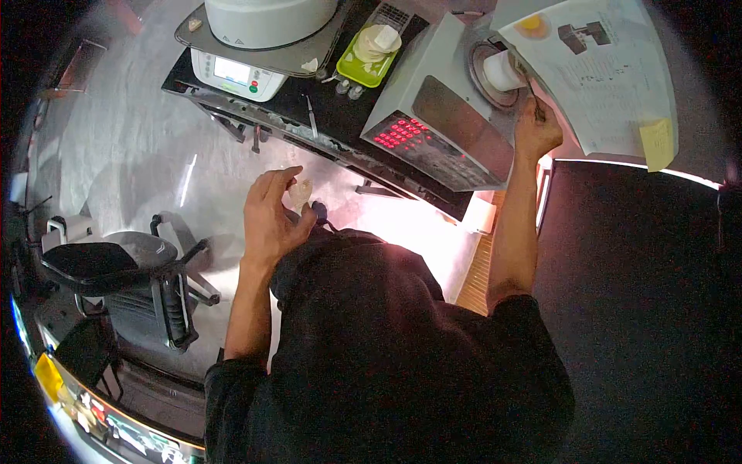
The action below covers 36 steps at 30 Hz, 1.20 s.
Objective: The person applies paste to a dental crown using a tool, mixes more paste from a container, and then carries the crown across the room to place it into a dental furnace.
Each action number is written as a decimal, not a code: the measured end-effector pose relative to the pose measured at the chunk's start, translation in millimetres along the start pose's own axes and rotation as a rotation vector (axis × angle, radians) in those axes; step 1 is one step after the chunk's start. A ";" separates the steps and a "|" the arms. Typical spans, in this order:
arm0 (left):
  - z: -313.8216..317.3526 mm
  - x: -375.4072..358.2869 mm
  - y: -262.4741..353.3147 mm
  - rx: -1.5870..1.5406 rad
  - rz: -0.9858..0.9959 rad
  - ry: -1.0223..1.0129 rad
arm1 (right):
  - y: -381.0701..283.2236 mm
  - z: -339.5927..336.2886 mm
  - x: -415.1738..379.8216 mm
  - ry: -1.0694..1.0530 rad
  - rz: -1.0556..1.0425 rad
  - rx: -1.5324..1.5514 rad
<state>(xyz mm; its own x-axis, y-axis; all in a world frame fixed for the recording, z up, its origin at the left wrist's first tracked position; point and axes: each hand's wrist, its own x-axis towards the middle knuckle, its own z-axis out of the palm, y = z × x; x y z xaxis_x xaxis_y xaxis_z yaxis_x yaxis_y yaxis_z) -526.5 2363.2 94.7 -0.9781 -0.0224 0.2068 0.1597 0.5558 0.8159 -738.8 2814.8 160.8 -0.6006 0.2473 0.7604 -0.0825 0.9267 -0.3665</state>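
Note:
My left hand (pixel 269 213) is raised over the floor area in front of the bench, its thumb and fingers curled around a small pale, irregular lump (pixel 300 193). On the other side, my right hand (pixel 539 127) reaches up to the machine with red digits (pixel 398 135). Its fingers are closed on a thin dark tool (pixel 530 83), mostly hidden by the hand. The tool's far end meets the side of a white cylinder (pixel 502 71), which stands in the machine's round recess (pixel 478 58).
A printed sheet (pixel 599 97) with a yellow sticky note (pixel 657 143) hangs beside the right hand. Further left on the bench are a green tray (pixel 359 73) with pale pieces, tweezers (pixel 311 116) and a white appliance with a screen (pixel 232 72). An office chair (pixel 147 271) stands at left.

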 end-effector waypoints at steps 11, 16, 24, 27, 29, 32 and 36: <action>1.4 0.0 2.3 0.004 0.028 0.033 | -4.2 -2.6 -0.5 -0.020 0.020 -0.005; 3.2 0.2 -1.0 0.016 0.031 0.017 | -2.1 0.1 -0.1 -0.006 0.000 0.027; 1.4 1.8 0.1 0.002 0.050 0.017 | -8.5 -2.0 0.2 0.001 -0.026 0.003; 2.0 1.9 -0.8 -0.004 0.050 0.025 | -12.4 -4.4 0.4 -0.012 0.021 0.028; 2.8 2.4 -0.5 -0.002 0.040 0.034 | -10.3 -3.7 0.3 -0.016 0.033 0.040; -2.8 4.2 1.8 0.009 0.038 -0.016 | -5.2 -3.4 0.4 -0.036 0.037 0.029; -0.5 -4.0 -2.3 0.034 -0.001 -0.002 | 13.6 0.0 1.2 -0.067 0.006 -0.052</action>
<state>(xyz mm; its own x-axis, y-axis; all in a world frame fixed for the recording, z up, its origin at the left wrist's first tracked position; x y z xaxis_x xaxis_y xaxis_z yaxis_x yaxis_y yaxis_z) -522.9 2361.6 92.2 -0.9786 -0.0210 0.2047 0.1542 0.5840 0.7970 -740.7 2827.7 156.7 -0.6527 0.2347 0.7203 -0.0387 0.9392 -0.3411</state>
